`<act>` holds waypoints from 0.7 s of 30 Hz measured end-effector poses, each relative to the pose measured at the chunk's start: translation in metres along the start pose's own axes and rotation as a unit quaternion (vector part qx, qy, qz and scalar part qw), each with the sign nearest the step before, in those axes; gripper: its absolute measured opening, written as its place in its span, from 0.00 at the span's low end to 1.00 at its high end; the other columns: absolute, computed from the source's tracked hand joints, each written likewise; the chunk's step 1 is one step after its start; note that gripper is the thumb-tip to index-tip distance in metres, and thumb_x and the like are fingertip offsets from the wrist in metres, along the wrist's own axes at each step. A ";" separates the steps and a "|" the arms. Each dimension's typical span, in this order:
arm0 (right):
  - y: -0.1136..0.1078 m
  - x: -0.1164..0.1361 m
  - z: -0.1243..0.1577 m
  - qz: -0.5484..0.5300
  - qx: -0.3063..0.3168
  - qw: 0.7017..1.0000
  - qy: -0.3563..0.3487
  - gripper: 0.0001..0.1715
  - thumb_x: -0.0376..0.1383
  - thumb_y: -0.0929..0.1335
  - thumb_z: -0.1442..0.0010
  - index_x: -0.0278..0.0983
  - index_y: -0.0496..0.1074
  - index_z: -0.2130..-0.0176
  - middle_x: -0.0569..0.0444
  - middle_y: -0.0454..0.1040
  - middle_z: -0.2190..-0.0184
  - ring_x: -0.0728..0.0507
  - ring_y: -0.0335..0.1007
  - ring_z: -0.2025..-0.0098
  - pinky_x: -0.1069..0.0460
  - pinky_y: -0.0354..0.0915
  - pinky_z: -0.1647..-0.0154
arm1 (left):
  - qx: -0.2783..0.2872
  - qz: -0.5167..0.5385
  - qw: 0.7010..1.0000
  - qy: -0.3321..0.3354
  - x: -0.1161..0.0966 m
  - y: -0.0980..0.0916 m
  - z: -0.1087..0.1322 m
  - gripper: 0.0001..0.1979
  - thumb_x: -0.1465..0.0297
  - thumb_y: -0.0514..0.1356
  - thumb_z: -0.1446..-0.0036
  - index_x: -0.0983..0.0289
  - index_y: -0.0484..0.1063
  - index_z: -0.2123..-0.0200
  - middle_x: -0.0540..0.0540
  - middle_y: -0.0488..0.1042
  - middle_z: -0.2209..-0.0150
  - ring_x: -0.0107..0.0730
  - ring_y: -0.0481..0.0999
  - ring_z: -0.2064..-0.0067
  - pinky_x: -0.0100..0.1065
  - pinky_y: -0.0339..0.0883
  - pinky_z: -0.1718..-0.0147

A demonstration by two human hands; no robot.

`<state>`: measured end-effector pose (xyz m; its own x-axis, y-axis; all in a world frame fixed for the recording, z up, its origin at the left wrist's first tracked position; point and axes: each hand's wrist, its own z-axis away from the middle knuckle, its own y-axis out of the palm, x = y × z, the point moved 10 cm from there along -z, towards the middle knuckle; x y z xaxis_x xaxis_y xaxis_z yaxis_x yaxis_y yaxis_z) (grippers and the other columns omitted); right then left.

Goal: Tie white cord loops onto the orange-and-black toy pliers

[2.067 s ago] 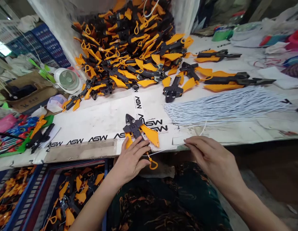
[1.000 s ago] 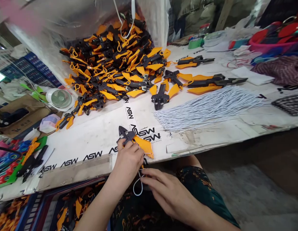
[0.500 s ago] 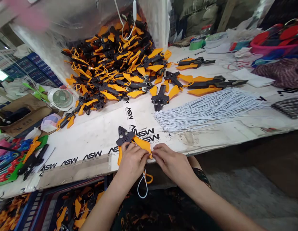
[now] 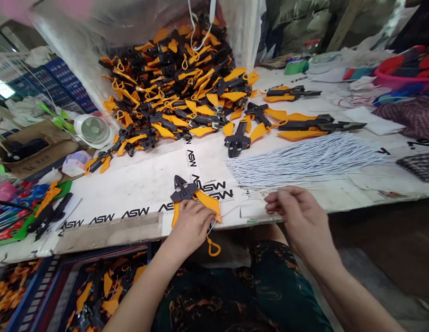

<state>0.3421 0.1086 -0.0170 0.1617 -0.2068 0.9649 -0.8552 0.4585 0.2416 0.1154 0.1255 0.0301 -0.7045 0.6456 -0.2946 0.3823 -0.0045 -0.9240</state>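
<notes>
My left hand is closed on a black and orange plastic toy at the table's front edge. The toy has a dark pointed head and orange wing-like parts. A thin white cord runs from the wing tip towards my right hand, whose fingers are pinched at its far end. Below my left fingers, an orange plastic ring hangs off the table edge on a bit of cord. The cord's exact path through the wing is hidden by my fingers.
A heap of similar black and orange toys fills the back. A bundle of white cords lies at right, with several toys behind it. A small fan and a green tray stand left. Blue crates with parts sit below.
My right hand has moved right, away from my left, drawing the cord out. The white loop that hung below is gone, and the orange ring hangs nearer the edge.
</notes>
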 end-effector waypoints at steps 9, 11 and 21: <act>0.123 0.015 0.082 0.190 0.366 0.905 -0.102 0.10 0.39 0.60 0.29 0.40 0.68 0.58 0.54 0.75 0.68 0.45 0.74 0.68 0.52 0.68 0.65 | -0.103 -0.096 0.987 0.083 -0.035 -0.041 0.031 0.09 0.72 0.54 0.33 0.62 0.74 0.56 0.54 0.79 0.63 0.37 0.72 0.58 0.46 0.51 0.45; 0.128 0.017 0.087 0.203 0.374 0.895 -0.129 0.10 0.38 0.59 0.29 0.40 0.67 0.59 0.53 0.74 0.67 0.45 0.73 0.67 0.51 0.67 0.65 | -0.073 -0.047 0.996 0.035 -0.023 -0.040 0.035 0.12 0.70 0.52 0.32 0.62 0.74 0.65 0.53 0.77 0.68 0.37 0.71 0.62 0.44 0.54 0.50; 0.134 -0.004 0.094 0.130 0.353 0.925 -0.044 0.14 0.45 0.65 0.33 0.38 0.72 0.62 0.53 0.74 0.69 0.45 0.70 0.68 0.52 0.66 0.67 | -0.083 0.659 0.677 -0.316 0.034 0.021 0.081 0.16 0.56 0.68 0.49 0.65 0.80 0.69 0.52 0.72 0.76 0.25 0.63 0.73 0.28 0.56 0.70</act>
<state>0.1807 0.0902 0.0018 -0.1096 -0.2533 0.9612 -0.9729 -0.1705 -0.1558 0.0510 0.0857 -0.0192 0.2204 -0.2917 -0.9308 0.9530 -0.1387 0.2692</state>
